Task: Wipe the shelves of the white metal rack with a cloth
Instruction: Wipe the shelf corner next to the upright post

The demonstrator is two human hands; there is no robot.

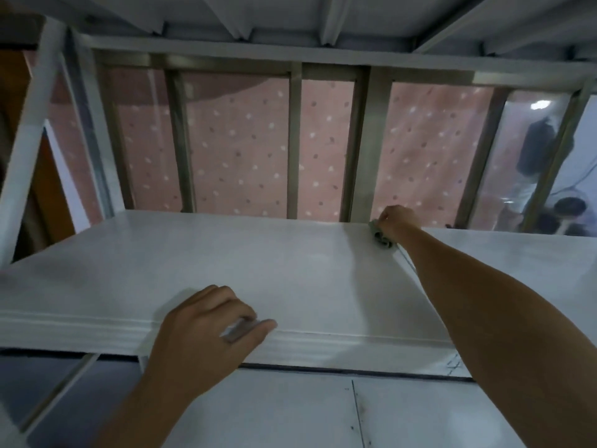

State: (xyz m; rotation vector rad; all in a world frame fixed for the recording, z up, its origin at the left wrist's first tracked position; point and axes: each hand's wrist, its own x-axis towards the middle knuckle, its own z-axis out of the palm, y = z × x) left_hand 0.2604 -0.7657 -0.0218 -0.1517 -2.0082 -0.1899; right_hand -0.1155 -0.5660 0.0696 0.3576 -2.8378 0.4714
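A white metal shelf (226,266) of the rack fills the middle of the view. My right hand (395,219) reaches to the shelf's far edge and is closed on a small grey-green cloth (381,237), which is pressed to the surface. My left hand (213,321) rests on the shelf's front edge, fingers curled over the lip, holding no loose object. The underside of the shelf above (290,17) runs across the top.
A white upright post (29,140) stands at the left. Behind the rack is a window frame (358,143) with a pink dotted curtain (239,140). A lower shelf (323,412) lies below. People are reflected at far right (546,176).
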